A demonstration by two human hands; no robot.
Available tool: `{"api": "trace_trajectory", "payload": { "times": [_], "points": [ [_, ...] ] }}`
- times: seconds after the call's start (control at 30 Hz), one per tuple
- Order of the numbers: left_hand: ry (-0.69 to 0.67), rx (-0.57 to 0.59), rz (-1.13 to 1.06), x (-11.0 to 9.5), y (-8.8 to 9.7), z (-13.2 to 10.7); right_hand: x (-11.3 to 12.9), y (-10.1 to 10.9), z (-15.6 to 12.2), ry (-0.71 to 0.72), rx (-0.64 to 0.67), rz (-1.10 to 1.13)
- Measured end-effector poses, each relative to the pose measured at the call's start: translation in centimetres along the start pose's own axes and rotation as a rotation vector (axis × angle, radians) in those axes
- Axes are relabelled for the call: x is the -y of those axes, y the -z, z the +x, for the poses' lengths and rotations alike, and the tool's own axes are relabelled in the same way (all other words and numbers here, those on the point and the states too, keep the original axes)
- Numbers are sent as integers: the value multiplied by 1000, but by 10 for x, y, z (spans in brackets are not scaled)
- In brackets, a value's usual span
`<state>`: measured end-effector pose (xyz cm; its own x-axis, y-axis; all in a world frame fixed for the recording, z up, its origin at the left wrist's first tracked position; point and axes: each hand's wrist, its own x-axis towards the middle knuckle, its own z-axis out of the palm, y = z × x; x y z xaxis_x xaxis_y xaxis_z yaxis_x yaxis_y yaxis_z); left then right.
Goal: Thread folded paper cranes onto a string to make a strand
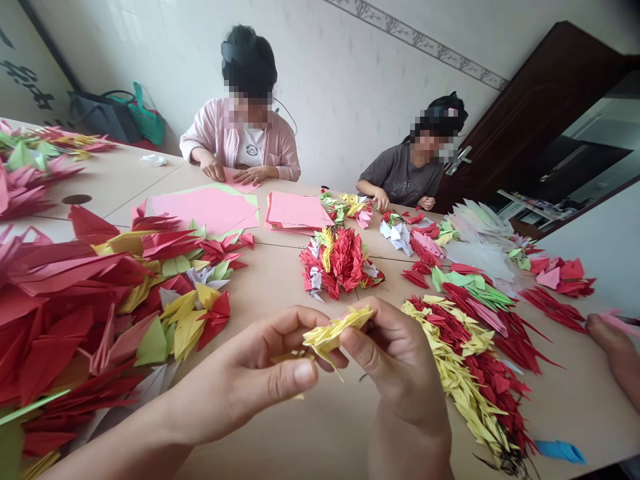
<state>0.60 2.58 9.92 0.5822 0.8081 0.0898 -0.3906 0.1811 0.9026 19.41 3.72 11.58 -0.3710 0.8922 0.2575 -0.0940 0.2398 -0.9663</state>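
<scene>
My left hand (250,380) and my right hand (395,360) meet above the near edge of the table (280,280), both pinching a small bunch of folded yellow paper pieces (336,331). The left thumb and fingers close on its lower left end. On its upper right end the right fingers pinch together. A pile of red, yellow, green and pink folded paper cranes (100,300) lies just left of my left hand. To the right of my right hand runs a long string of yellow and red folded cranes (475,360).
A small heap of red, yellow and white folded pieces (340,261) sits mid-table. Behind it lie stacks of pink paper sheets (295,211). Two people sit at the far side folding paper. Another person's hand (617,350) rests at the right edge. A blue piece (560,451) lies near the front right.
</scene>
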Motion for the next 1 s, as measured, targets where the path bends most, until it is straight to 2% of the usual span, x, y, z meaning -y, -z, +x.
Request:
{"api": "trace_trajectory", "payload": {
  "times": [0.13,0.27,0.43,0.57,0.73,0.87,1.0],
  "points": [
    [-7,-134,325,-3,-5,-1,0,-2,0,11,-51,-120],
    [-53,-226,561,-1,-5,-4,1,-3,2,9,-20,-108],
    [-144,-305,600,1,-3,-7,-4,-8,2,-66,27,-21],
    [-115,-280,536,-2,-4,-6,-9,-14,2,-21,-74,-66],
    [-101,-148,417,1,4,-3,-12,-10,3,76,-230,55],
    [-55,-90,513,5,10,3,-11,-2,5,144,-328,124],
    [-7,-71,613,4,8,9,-9,0,3,154,-387,136]
  ]
}}
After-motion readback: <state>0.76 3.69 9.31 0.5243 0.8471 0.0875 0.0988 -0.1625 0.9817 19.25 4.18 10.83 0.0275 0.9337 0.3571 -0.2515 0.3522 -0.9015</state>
